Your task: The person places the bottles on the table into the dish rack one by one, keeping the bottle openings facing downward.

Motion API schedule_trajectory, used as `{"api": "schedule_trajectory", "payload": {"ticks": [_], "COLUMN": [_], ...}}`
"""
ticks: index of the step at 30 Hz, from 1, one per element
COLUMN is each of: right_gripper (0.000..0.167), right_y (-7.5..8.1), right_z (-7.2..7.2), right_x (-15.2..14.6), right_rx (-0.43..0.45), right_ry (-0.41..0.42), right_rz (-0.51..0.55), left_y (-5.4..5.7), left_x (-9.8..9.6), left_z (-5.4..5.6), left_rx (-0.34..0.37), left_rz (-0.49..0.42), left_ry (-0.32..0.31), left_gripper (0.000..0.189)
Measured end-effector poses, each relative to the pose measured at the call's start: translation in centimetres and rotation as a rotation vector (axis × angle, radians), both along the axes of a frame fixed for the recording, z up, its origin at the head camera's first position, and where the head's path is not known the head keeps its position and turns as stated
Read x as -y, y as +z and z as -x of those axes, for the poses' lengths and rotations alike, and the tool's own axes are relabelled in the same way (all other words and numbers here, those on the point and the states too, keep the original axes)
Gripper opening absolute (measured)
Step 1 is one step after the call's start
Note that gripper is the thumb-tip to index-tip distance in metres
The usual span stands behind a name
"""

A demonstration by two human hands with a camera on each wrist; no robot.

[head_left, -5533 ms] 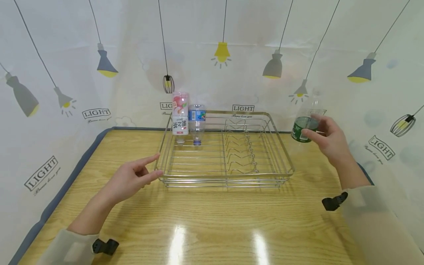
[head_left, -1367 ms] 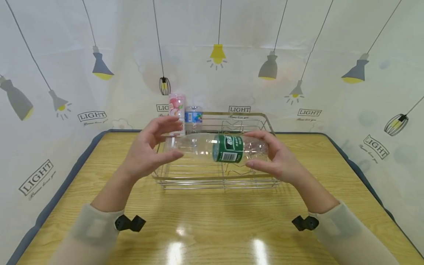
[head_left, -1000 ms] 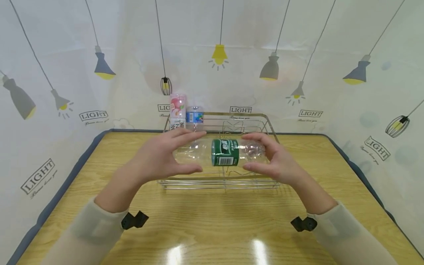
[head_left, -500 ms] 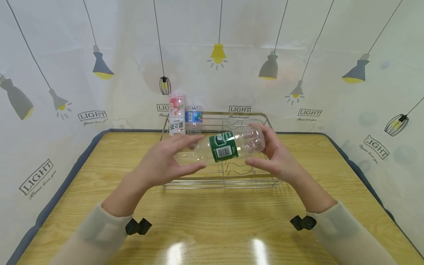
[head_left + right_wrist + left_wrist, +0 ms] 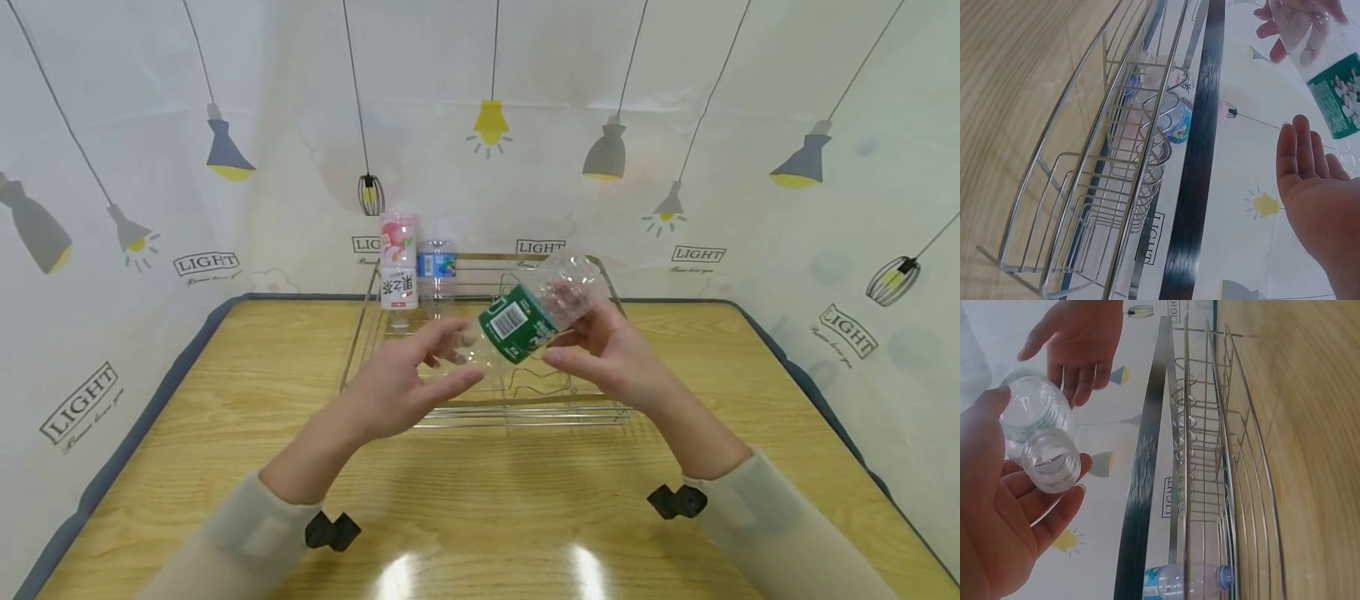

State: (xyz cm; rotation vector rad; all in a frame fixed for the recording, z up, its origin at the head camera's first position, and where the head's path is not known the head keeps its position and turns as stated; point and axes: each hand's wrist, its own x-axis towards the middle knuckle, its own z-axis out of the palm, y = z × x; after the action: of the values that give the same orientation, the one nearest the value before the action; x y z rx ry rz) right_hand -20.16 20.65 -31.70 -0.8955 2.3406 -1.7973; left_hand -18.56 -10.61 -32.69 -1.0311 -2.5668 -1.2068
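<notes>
A clear plastic bottle [image 5: 517, 323] with a green label is tilted in the air above the wire rack [image 5: 495, 408], its neck toward the lower left and its base toward the upper right. My left hand [image 5: 408, 383] grips it near the neck, thumb on one side and fingers on the other. In the left wrist view the bottle's mouth [image 5: 1051, 461] shows as a round opening without a visible cap. Beside the base, my right hand [image 5: 611, 358] is spread with fairly straight fingers, seen partly through the plastic. In the right wrist view the right palm [image 5: 1322, 206] holds nothing.
At the rack's back left, a pink-and-white labelled bottle [image 5: 398, 262] and a blue-labelled bottle [image 5: 437, 267] stand upside down. Wavy wire dividers [image 5: 536, 383] fill the rack's right part. Behind the wooden table [image 5: 480, 517] hangs a lamp-printed backdrop [image 5: 480, 50].
Over the last second the bottle has turned from level to slanting, base swinging up and away. Earlier my right hand held it upright at the right; now my left hand has its neck end.
</notes>
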Motion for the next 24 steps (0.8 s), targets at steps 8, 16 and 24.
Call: {"api": "schedule_trajectory", "payload": {"ticks": [8, 16, 24], "right_gripper": [0.086, 0.083, 0.084], "right_y": [0.3, 0.2, 0.2], "right_z": [0.0, -0.2, -0.3], "right_x": [1.5, 2.4, 2.6], "right_rx": [-0.03, -0.013, -0.015], "right_ry": [0.04, 0.034, 0.045], "right_rz": [0.056, 0.066, 0.059], "left_y": [-0.9, -1.3, -1.4], "left_x": [-1.4, -2.1, -2.3], "left_z": [-0.1, -0.3, -0.4], "left_rx": [0.061, 0.129, 0.092], "left_rz": [-0.042, -0.096, -0.067], "left_ry": [-0.054, -0.108, -0.077], "left_gripper": [0.051, 0.043, 0.04]}}
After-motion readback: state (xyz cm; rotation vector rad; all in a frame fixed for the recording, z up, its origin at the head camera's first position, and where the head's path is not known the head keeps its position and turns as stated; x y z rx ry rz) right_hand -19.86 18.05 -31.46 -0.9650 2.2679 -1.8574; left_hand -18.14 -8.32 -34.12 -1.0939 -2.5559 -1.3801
